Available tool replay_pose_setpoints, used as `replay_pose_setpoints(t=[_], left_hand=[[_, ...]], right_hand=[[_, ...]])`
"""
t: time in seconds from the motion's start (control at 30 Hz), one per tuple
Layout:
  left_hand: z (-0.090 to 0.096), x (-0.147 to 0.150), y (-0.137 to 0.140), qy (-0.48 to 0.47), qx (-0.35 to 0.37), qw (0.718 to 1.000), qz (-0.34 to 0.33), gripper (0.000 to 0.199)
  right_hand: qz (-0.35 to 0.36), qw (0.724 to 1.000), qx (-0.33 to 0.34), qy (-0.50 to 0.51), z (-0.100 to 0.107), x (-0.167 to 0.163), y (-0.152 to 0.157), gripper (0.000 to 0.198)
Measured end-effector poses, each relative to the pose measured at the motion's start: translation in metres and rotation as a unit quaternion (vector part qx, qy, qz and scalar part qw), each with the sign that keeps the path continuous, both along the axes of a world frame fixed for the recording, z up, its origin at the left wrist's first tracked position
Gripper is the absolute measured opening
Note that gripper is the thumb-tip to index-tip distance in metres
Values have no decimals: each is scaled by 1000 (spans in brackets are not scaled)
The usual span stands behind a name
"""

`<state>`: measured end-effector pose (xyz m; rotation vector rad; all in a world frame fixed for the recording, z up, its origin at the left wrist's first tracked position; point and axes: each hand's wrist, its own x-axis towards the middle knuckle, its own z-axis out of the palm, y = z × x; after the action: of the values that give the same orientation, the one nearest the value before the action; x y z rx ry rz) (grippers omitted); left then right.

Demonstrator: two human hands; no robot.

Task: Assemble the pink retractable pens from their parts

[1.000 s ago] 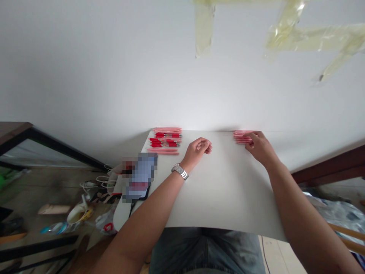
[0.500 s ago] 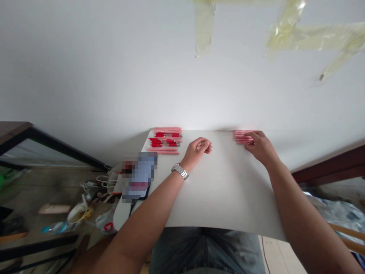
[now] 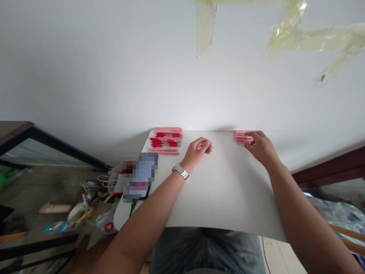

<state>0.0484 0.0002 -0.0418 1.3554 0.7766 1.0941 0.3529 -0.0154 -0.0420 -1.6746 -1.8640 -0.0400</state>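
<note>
A small row of pink pens (image 3: 241, 137) lies at the back right of the white table, close against the wall. My right hand (image 3: 261, 147) is on their right ends, thumb in front and fingers behind, closed about them. Part of the row is hidden under the fingers. Over the middle of the table is my left hand (image 3: 199, 148), loosely curled into a fist with nothing visible in it. Left of it, pink pens (image 3: 164, 151) and red pens (image 3: 165, 144) lie in sideways rows at the table's back left corner.
A phone with a blurred screen (image 3: 141, 177) lies at the table's left edge, a cable running from it. The white wall (image 3: 171, 76) meets the table's back edge. On the floor at left are a white cup (image 3: 76, 214), a bottle (image 3: 57, 227) and cables.
Hardly anything differs. Both hands keep their places and the pen rows look the same; the whole view has shifted very slightly.
</note>
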Motion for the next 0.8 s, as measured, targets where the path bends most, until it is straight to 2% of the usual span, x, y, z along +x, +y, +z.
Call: replay_pose_setpoints(t=[0.2, 0.33, 0.53, 0.67, 0.8], left_hand=[[1, 0, 0, 2, 1, 1000, 1, 36], [0, 1, 0, 0, -3, 1000, 4, 36], [-1, 1, 1, -1, 0, 1000, 3, 37], [-2, 0, 1, 0, 3, 1000, 3, 37], [-1, 0, 1, 1, 10, 1000, 2, 37]], right_hand=[[-8, 1000, 23, 7, 10, -19, -3, 19], [10, 999, 22, 33, 9, -36, -4, 30], [80, 990, -47, 106, 0, -60, -7, 36], [98, 981, -88, 143, -6, -65, -6, 38], [96, 979, -97, 154, -7, -64, -5, 38]])
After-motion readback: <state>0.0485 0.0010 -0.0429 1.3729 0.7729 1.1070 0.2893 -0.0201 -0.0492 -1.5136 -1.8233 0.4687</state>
